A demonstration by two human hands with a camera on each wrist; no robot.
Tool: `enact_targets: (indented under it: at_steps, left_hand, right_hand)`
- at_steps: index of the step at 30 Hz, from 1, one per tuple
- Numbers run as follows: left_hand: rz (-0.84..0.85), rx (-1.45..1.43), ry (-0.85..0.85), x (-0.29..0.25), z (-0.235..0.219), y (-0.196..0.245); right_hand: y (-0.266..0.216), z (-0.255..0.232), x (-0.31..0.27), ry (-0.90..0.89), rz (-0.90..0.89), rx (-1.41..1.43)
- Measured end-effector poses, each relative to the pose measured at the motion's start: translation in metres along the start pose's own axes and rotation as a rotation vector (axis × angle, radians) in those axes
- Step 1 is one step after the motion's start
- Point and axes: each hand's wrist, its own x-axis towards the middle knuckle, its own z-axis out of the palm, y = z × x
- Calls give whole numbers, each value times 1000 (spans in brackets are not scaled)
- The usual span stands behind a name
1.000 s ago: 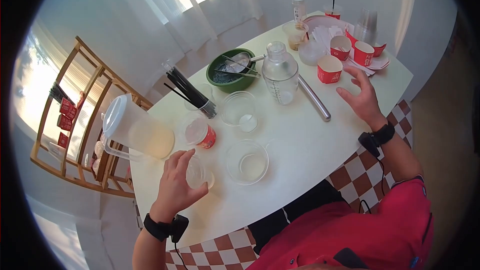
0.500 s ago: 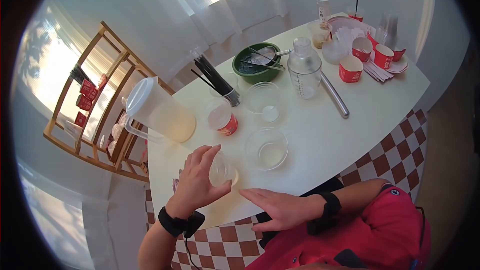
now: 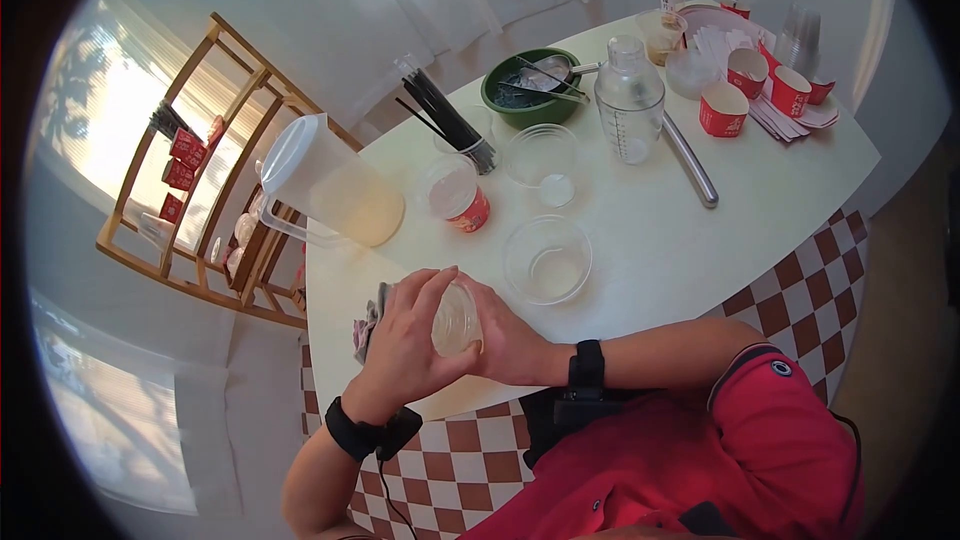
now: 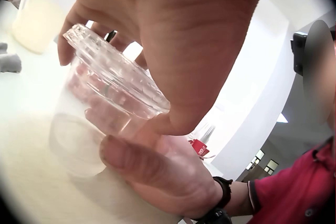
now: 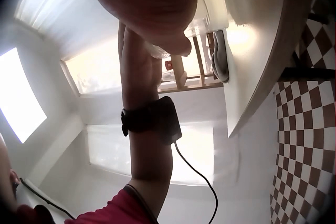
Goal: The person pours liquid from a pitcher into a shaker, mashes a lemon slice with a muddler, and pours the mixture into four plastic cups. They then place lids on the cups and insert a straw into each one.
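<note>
A clear plastic cup point(image 3: 455, 320) stands close to the table's near edge, with a hand on each side. My left hand point(image 3: 405, 335) holds it from above by the rim, fingers on the far side and thumb on the near one. The right hand point(image 3: 515, 342) curls about the cup's side, its thumb point(image 4: 118, 153) along the wall in the left wrist view. A ridged clear lid point(image 4: 118, 71) covers the mouth there. In the right wrist view the hands hide most of the cup.
Beyond the hands sit two clear bowls point(image 3: 505, 270), a red paper cup point(image 3: 468, 214), a pitcher point(image 3: 360, 205) and a holder of black straws point(image 3: 450, 115). Farther back are a green basin point(image 3: 525, 116), a shaker point(image 3: 630, 105), a metal rod point(image 3: 690, 160) and red paper cups point(image 3: 722, 110). A grey cloth point(image 3: 366, 325) lies left.
My right hand has come from the table's right side over to the cup and now curls about it. The left hand has closed on the rim. The head view has shifted.
</note>
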Motion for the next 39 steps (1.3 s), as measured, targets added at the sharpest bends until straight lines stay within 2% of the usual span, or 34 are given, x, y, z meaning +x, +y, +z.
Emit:
enact_targets:
  at_steps: [2,6,11,14,17,21,24,27,30,33,36,39]
  left_hand:
    - [-3,-9,4,1,-2,0]
    - [-48,-116,-40,3,-6,-8]
    - [-67,-236,-76,4,-7,-22]
    - [-177,-436,-85,7,-15,-24]
    - [-158,-317,-28,6,-32,-32]
    - [-235,-154,92,-7,-56,-52]
    - [-272,-108,116,-11,-59,-61]
    - [-217,-100,127,-9,-49,-67]
    - [-172,-45,120,11,-40,-62]
    - [-23,75,209,49,-25,-69]
    - [0,105,220,94,-16,-71]
    - [-23,113,152,130,-6,-75]
  right_hand:
    - [1,3,6,-14,64,51]
    - [9,2,14,-17,3,105]
    - [8,-3,15,-69,65,114]
    - [1,-9,15,-87,98,146]
    - [-1,-11,16,-98,112,173]
    - [-3,-13,13,-151,143,172]
    - [-2,-11,13,-155,137,188]
    - [-4,-13,12,-166,151,170]
    - [-1,-11,11,-134,112,169]
    - [3,-8,9,-107,85,159]
    - [2,-9,9,-102,88,143]
    - [0,-12,8,-92,92,123]
